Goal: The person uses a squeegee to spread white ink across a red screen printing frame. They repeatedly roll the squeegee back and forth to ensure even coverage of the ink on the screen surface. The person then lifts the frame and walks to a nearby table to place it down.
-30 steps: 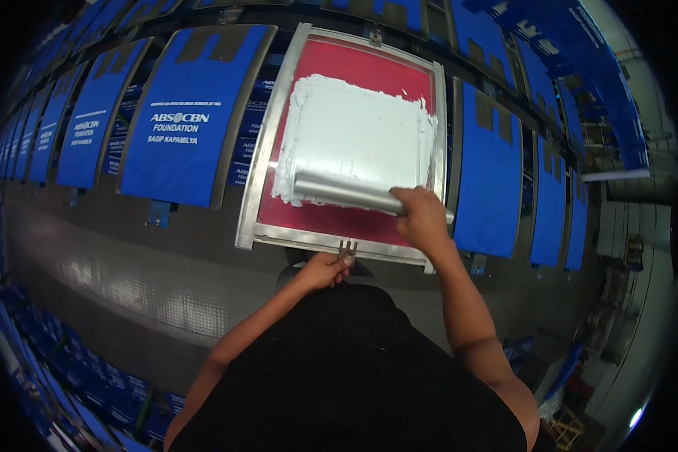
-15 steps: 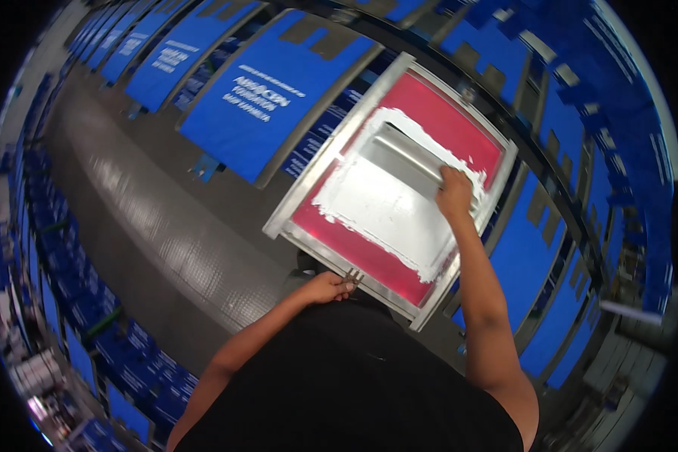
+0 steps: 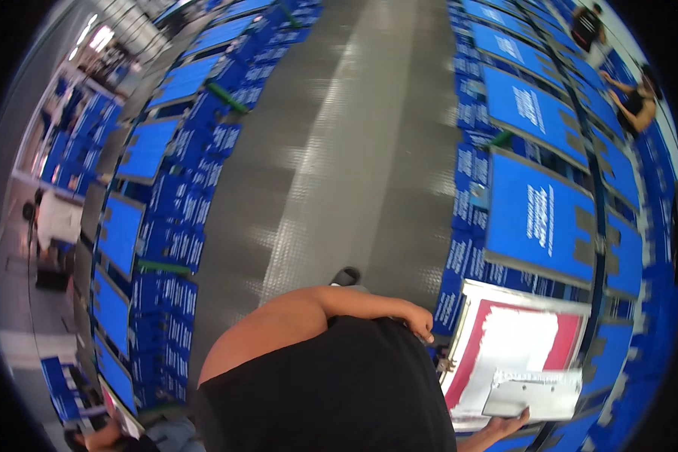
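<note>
A screen-printing frame point(image 3: 523, 294) lies at the lower right, its pinkish-red screen point(image 3: 567, 339) smeared with white ink point(image 3: 518, 337) in the middle. My right hand point(image 3: 511, 426) grips the lower edge of a wide pale squeegee point(image 3: 531, 401), which rests over the near part of the screen, white ink along its far edge. My left hand point(image 3: 419, 322) is just left of the frame, fingers curled, with nothing visible in it. Beside it, a small metal fitting point(image 3: 446, 365) sits on the frame's left edge.
Blue printed panels point(image 3: 539, 215) line a long rack on the right; similar panels point(image 3: 120, 233) stand left of the grey aisle floor point(image 3: 331, 166). Green bars point(image 3: 226, 98) jut into the aisle. People point(image 3: 636, 105) work at far right, another point(image 3: 56, 218) at left, one point(image 3: 105, 433) at lower left.
My view has swung left, so the frame now sits at lower right. My left hand has let go of the metal fitting. The squeegee, still in my right hand, is now at the screen's near part.
</note>
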Demonstrator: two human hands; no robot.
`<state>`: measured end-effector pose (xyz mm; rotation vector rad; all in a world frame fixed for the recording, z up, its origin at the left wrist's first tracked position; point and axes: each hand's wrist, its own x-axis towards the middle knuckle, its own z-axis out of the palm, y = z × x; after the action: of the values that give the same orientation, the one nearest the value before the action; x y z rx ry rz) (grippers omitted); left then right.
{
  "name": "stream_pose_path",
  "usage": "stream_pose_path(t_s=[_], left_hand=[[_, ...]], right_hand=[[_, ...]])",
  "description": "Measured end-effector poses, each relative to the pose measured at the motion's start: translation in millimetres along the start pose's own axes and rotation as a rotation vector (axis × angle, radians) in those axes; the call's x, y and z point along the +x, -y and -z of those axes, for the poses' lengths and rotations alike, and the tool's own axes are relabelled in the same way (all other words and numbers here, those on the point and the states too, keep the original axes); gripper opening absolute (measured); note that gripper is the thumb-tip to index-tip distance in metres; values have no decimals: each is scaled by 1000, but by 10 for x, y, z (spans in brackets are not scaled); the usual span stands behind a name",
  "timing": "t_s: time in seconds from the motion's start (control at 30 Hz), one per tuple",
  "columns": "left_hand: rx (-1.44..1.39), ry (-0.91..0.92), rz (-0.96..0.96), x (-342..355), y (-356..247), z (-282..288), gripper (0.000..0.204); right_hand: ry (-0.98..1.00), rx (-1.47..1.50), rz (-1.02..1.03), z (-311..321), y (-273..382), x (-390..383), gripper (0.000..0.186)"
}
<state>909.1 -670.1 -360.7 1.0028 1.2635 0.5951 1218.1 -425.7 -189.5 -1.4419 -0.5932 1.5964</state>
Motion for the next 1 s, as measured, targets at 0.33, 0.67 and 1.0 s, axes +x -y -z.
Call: stream_pose_path(t_s=[0.33,0.67,1.0], left_hand=[[134,-342,445,-2019,3183,792,55],[-51,-452,869,-3776,2856,790,39],[-119,-409,444,-2332,2524,1659,30]], right_hand=[[254,508,-155,-659,-1079,-739,61],[136,476,24,-951,-1680,-1196,42],[-182,790,34,-826,-2080,-1059,39]])
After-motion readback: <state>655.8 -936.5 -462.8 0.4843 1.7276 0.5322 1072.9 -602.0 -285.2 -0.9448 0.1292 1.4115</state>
